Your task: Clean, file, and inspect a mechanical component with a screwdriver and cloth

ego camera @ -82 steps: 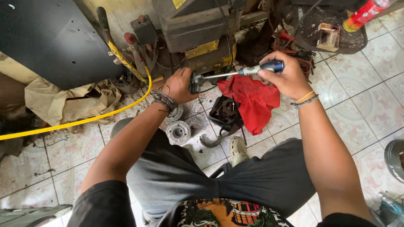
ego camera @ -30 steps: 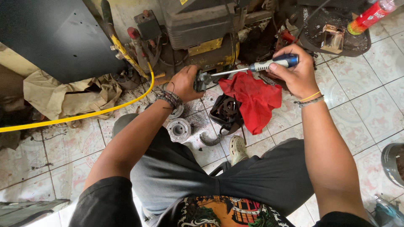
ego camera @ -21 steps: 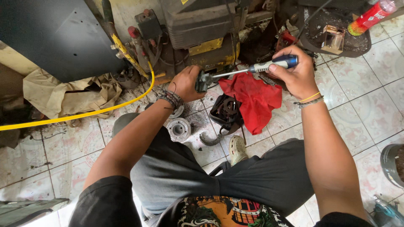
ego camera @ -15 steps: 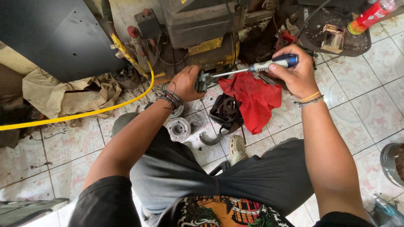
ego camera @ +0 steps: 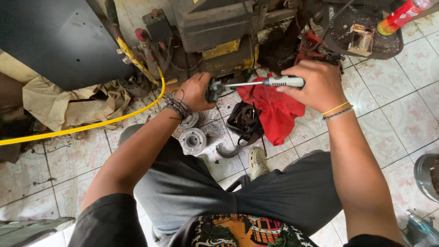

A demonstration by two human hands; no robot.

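Two hands worked over a cluttered tiled floor, little free room between them. Far left, a thin yellow hose (ego camera: 82, 128) ran across the tiles toward the machine base, beside a crumpled beige cloth (ego camera: 68, 103). A dark flat panel (ego camera: 55, 41) closed off the upper left edge. The left hand (ego camera: 194, 91) was closed tight around a small dark metal part (ego camera: 213, 89), held just above the floor in front of the grimy yellow-and-black machine (ego camera: 219, 36). A round grey metal flange (ego camera: 193, 140) lay on the tiles just below that wrist. A grey-handled screwdriver (ego camera: 265, 83) lay level, its tip in the dark part. The right hand (ego camera: 318, 84) was wrapped around the handle. A red rag (ego camera: 274, 112) sat under the shaft, touching a black ribbed part (ego camera: 244, 121). Open tile lay only at right.
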